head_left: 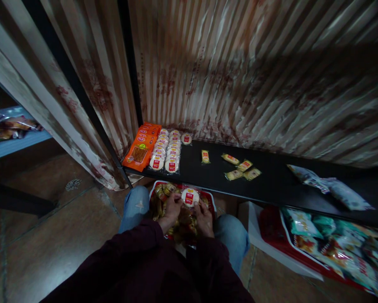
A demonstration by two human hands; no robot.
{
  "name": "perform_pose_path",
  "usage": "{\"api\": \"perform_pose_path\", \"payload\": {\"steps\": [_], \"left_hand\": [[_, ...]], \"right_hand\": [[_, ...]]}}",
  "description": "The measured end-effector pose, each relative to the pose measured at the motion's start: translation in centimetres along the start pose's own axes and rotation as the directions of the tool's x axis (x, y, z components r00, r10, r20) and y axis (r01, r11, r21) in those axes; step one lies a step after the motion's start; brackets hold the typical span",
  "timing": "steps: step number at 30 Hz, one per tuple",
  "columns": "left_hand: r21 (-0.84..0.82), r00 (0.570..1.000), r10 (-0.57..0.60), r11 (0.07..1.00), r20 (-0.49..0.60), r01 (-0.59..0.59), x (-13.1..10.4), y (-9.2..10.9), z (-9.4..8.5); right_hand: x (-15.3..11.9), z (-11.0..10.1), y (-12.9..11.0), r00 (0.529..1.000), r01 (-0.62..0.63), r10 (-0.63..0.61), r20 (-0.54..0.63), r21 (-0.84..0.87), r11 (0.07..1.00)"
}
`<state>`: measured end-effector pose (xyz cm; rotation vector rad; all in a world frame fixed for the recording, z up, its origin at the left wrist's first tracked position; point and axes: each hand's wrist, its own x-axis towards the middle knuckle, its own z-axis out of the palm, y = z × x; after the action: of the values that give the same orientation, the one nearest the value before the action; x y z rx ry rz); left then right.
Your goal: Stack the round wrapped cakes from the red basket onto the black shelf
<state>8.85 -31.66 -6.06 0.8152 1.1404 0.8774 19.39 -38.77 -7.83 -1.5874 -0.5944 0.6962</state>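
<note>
We note first what escapes view. The sleeves and hands cover part of the basket (213, 207) between the two knees, so we cannot count the gold-wrapped snacks (159, 192) in it. A second basket (299, 248) at lower right, full of bags (349, 261), runs under the shelf (280, 191) and off the frame; its bags overlap beyond counting. The tray (18, 145) at far left is cut off, its contents unclear. Most small print is illegible.

We find one round cracker packet (189, 197) held above the basket, near the shelf's front edge. The left hand (172, 209) pinches its left side with the fingertips; the right hand (204, 216) grips its lower right, thumb on the front.

On the shelf we count two overlapping rows of similar white packets (172, 164), their exact number hidden by the overlap, and one single white packet (186, 139) beside their far end. Left of the rows lie overlapping orange packets (140, 149), likewise uncountable. We count five small yellow packets (245, 165): one alone, four grouped. Two pale bags (346, 194) lie further right. One curtain (189, 84) hangs behind.
</note>
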Motion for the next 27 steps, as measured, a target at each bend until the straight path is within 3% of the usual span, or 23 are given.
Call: {"api": "perform_pose_path", "payload": {"steps": [3,8,17,23,27], "left_hand": [[0.0,0.999,0.037,0.999,0.033,-0.037,0.3,0.1,0.2],[0.055,0.995,0.084,0.995,0.055,-0.087,1.0,1.4,0.8],[0.099,0.976,0.198,0.973,0.087,-0.206,2.0,2.9,2.0],[0.094,0.972,0.228,0.968,0.05,-0.232,3.8,3.5,2.7],[0.159,0.963,0.263,0.95,0.054,-0.268,4.9,4.0,3.4]], "right_hand": [[0.4,-0.2,-0.4,0.997,-0.069,0.067,0.033,0.056,0.996],[1.1,-0.6,-1.5,0.994,-0.022,0.02,0.109,0.018,1.0],[3.1,0.0,-2.4,0.998,0.0,-0.007,0.066,0.107,0.994],[4.9,0.7,-3.7,0.995,-0.09,0.084,0.049,0.146,0.985],[6.5,1.0,-4.3,0.998,-0.061,0.058,0.028,0.125,0.99]]}}
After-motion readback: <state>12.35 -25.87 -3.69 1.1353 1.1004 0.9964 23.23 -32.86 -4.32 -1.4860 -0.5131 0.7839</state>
